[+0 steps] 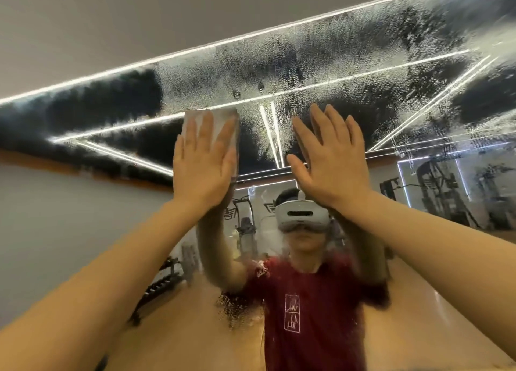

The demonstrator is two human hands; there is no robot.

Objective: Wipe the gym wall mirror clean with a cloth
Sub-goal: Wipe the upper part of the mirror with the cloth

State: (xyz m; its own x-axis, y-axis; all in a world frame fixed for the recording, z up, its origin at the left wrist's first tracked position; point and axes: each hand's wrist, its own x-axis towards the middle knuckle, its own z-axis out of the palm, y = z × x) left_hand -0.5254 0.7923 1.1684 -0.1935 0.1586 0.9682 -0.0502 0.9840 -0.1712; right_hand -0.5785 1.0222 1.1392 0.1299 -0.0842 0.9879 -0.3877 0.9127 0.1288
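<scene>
The wall mirror (349, 71) fills most of the view, and its upper part is covered with wet droplets and foam streaks. A pale folded cloth (220, 119) lies flat against the glass. My left hand (202, 161) presses on the cloth with straight fingers pointing up. To its right, my right hand (326, 158) is flat against the bare glass with fingers spread and holds nothing. Both forearms reach upward from the bottom corners.
The mirror's lit top edge (195, 48) meets a grey ceiling. The glass reflects a person in a red shirt (312, 309) wearing a headset, gym machines (441, 192) on the right, a weight rack (156, 284) on the left and an orange floor.
</scene>
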